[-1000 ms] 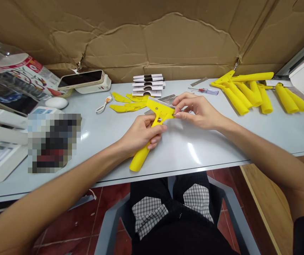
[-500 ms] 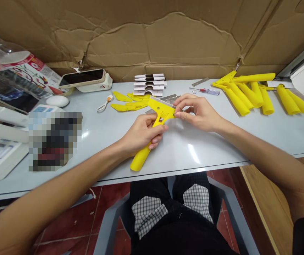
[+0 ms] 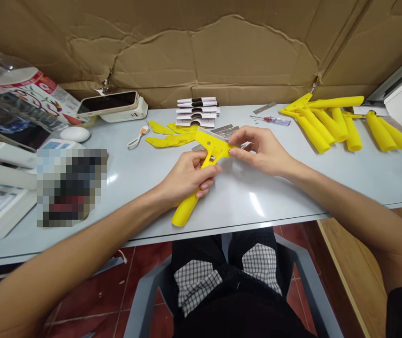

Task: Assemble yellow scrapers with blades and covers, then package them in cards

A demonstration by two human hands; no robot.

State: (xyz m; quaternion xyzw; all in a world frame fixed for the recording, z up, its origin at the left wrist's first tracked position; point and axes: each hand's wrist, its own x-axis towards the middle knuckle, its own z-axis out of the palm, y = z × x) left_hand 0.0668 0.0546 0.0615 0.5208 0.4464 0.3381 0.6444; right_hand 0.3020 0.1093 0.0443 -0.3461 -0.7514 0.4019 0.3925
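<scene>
My left hand (image 3: 195, 174) is wrapped round the handle of a yellow scraper (image 3: 185, 210), which is tilted with its wide head up and away from me. A metal blade edge shows along the top of that head. My right hand (image 3: 257, 149) pinches the right end of the head between thumb and fingers; a small dark spot, perhaps a screw, shows at the thumb tip. Behind the head lie loose metal blades (image 3: 224, 130), partly covered by it. Flat yellow plates (image 3: 167, 142) lie to their left.
Yellow scraper handles (image 3: 315, 131) are piled at the right. A screwdriver (image 3: 274, 120) lies near a single blade (image 3: 264, 108). Small white boxes (image 3: 196, 112) are stacked at the back. A phone (image 3: 109, 103), a white mouse (image 3: 75, 134) and a large bottle (image 3: 28, 89) stand at the left.
My right thumb and fingers have shifted very slightly at the right end of the scraper head. My left hand keeps its hold on the handle.
</scene>
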